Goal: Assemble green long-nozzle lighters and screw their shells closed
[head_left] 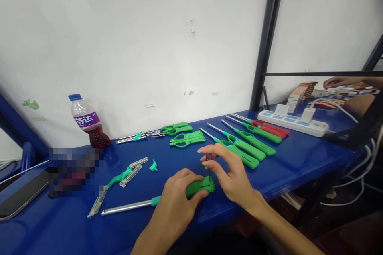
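Note:
My left hand [182, 193] is wrapped round a green lighter [202, 186] near the front edge of the blue table, its silver tube pointing left. Between the thumb and fingers of my right hand [229, 171] is the purple handle of a small screwdriver [209, 157]. Its thin shaft stands upright, the tip at the right end of the green handle. Left of my hands lie clear fuel tanks [131, 175], teal-green pieces and a small trigger [153, 165]. Several green lighters [239, 153] lie behind my right hand. Open green handle shells [188, 138] rest near the wall.
Metal tubes [140, 137] lie along the wall. A drink bottle [89, 121] and a dark phone [24, 195] are at the left. Red lighters [269, 127] and a white power strip [293, 122] are at the right. Behind the frame, another person's hand [341, 82] shows.

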### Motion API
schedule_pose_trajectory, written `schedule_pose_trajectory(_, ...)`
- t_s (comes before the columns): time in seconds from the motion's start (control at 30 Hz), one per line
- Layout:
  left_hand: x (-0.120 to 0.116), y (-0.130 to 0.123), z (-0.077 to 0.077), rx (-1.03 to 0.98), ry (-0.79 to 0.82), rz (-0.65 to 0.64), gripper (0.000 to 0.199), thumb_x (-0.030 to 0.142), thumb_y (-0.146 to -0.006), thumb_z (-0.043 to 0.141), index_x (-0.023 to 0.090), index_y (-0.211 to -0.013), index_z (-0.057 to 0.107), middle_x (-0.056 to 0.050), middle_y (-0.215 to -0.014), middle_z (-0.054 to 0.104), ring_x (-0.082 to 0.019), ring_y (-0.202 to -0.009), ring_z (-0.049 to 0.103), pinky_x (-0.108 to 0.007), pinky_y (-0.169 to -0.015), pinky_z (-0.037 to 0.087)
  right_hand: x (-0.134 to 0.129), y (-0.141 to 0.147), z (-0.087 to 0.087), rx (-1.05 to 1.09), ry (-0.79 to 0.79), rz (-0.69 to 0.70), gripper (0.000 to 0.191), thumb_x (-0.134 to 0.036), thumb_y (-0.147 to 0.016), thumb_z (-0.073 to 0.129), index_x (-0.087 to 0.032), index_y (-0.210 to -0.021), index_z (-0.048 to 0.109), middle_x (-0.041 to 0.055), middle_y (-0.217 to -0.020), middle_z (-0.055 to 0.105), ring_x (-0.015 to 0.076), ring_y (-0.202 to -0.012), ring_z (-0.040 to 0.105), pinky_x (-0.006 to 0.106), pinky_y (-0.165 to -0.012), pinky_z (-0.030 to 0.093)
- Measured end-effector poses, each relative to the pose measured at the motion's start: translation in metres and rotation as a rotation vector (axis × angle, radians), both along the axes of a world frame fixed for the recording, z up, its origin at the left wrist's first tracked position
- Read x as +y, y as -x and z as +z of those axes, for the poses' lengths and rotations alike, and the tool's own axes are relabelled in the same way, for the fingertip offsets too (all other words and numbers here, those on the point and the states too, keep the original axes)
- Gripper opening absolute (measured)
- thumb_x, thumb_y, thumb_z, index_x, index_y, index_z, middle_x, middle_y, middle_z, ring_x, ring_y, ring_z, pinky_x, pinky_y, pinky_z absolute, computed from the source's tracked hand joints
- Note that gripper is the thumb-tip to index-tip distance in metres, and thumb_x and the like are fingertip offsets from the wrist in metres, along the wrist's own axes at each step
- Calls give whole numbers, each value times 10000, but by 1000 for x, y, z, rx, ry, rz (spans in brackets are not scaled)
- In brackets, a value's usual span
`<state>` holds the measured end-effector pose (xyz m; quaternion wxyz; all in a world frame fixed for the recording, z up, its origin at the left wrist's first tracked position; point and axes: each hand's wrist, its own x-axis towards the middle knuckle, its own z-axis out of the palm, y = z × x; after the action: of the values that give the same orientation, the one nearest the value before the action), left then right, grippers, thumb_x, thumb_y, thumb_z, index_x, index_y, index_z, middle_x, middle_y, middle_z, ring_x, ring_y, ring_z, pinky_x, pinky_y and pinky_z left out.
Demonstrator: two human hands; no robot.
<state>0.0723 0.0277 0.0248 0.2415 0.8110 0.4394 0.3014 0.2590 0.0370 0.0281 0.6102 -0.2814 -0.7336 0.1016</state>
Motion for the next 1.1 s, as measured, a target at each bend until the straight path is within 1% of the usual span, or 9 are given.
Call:
schedule_pose_trajectory(0.2,2,0,-2,-14,-16,-1,165,155,-908,812,218,-1060,803,-32,-1055,770,-252,-1001,726,-368,-915,520,0,1,-3,41,-77,-67,353,-108,-1036,603,-318,-1311,676,-23,-966,722,143,-832,666,291,-785,543)
schedule_pose_trajectory(0.33,2,-1,-3,-27,-22,8,143,137,-889,833,202,-1009,790,-28,-1038,769,-239,-984,727,-356,-902,526,1,1,-12,177,-205,-117,388,-83,-1036,578,-369,-1298,603,-34,-1074,738,154,-952,696,316,-836,561)
schedule_pose_trajectory(0.4,1,-1,-4,-29,-23,11,149,138,-883,842,204,-1003,785,-26,-1039,769,-238,-988,727,-354,-901,528,1,1,-14,224,-206,-142,359,-81,-1042,570,-369,-1257,579,-39,-1114,747,156,-1000,714,331,-869,570)
schedule_pose_trajectory(0.6,1,-1,-2,0,-20,7,142,131,-897,828,209,-1004,775,-31,-1071,771,-244,-1020,728,-365,-930,531,5,3,-8,138,43,-187,153,-142,-1059,596,-294,-1081,600,-10,-1151,766,162,-1057,739,309,-899,579)
schedule_pose_trajectory(0.7,3,-1,-2,30,-21,3,136,136,-906,823,201,-1014,773,-37,-1080,765,-250,-1034,723,-374,-942,530,9,2,-8,5,159,-187,116,-161,-1045,617,-277,-1054,612,-10,-1085,770,165,-981,752,297,-864,578)
schedule_pose_trajectory(0.8,4,-2,-3,66,-26,2,131,151,-919,814,201,-1035,779,-43,-1089,758,-251,-1037,717,-376,-944,532,12,1,-11,-141,259,-193,146,-134,-1025,618,-263,-1093,627,-5,-1047,773,184,-953,753,315,-861,564)
schedule_pose_trajectory(0.9,0,-2,-4,121,-30,10,153,174,-945,785,219,-1091,799,-54,-1110,751,-277,-1036,707,-433,-963,519,15,-1,-17,-277,323,-205,201,-78,-1007,583,-258,-1060,656,-5,-990,774,210,-936,740,340,-851,535)
schedule_pose_trajectory(1.0,-7,1,2,184,-31,15,267,165,-974,725,264,-1210,800,-70,-1151,740,-322,-1062,681,-513,-974,497,16,-2,-21,-382,352,-223,251,-71,-1020,519,-252,-959,682,6,-906,749,226,-872,699,354,-804,500)
schedule_pose_trajectory(1.1,-15,4,11,285,-28,5,389,121,-1004,637,313,-1319,760,-74,-1199,716,-318,-1091,662,-528,-996,491,18,-3,-22,-426,350,-229,288,-73,-1035,465,-240,-963,688,36,-939,729,242,-914,671,375,-830,489)
